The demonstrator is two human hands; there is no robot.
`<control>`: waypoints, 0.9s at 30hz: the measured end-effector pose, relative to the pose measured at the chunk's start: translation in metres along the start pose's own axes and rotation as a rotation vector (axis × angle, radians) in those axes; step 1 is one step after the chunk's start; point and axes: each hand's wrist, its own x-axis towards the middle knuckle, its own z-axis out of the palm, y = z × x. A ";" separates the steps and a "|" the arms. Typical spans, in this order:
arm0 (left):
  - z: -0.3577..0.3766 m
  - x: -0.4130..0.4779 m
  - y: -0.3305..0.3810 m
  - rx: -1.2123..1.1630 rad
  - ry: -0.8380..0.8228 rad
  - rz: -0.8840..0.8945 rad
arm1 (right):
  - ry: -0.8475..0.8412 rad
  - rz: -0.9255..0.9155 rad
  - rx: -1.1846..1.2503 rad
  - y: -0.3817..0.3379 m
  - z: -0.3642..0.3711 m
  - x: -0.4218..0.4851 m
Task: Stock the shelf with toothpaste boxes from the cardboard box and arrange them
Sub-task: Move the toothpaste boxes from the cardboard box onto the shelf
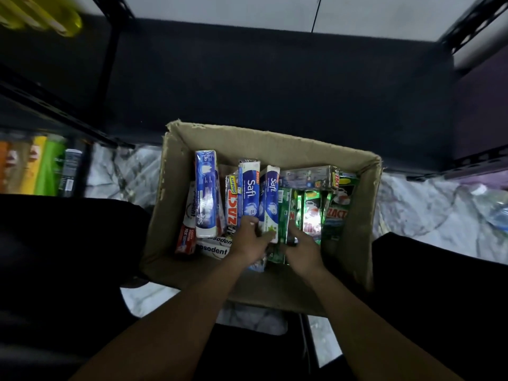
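Head view: the cardboard box (275, 145) sits open-topped in the middle of the frame on a marble-patterned floor (412, 213), its torn far rim close to the front edge of the dark shelf (275, 78) that fills the upper half. That shelf board lies bare between its black uprights (110, 64), giving open room above and beyond the box. The person's dark-clad legs (68, 243) close in on the lower left and lower right, flanking the box's side walls. At the left edge, blurred bottles (41, 166) in orange, yellow and green stand on a neighbouring rack, and a yellow pack (41, 15) shows in the upper left corner.

Inside the box, the toothpaste boxes (205, 193) are packed tightly, most with their long axes running from the near wall toward the far wall. One grey carton (308, 177) lies crosswise against the far wall, over the green ZACT cartons (336, 213) on the right. White Pepsodent cartons (213, 250) lie crosswise at the near left.

The left hand (248, 243) curls its fingers round the near end of a blue-and-white Safi box (270, 199). Just beside it, the right hand (302, 248) curls its fingers on the near end of a green box (286, 213). Both lie lengthwise, with their far ends toward the shelf.
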 end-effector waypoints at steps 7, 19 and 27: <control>-0.006 -0.002 0.010 -0.116 -0.022 -0.027 | 0.027 -0.087 -0.061 0.000 0.008 0.002; -0.054 -0.027 0.042 -0.137 0.040 0.037 | 0.140 -0.162 -0.418 -0.025 -0.027 -0.026; -0.125 -0.078 0.071 0.440 0.108 0.330 | 0.132 -0.358 -0.711 -0.080 -0.073 -0.077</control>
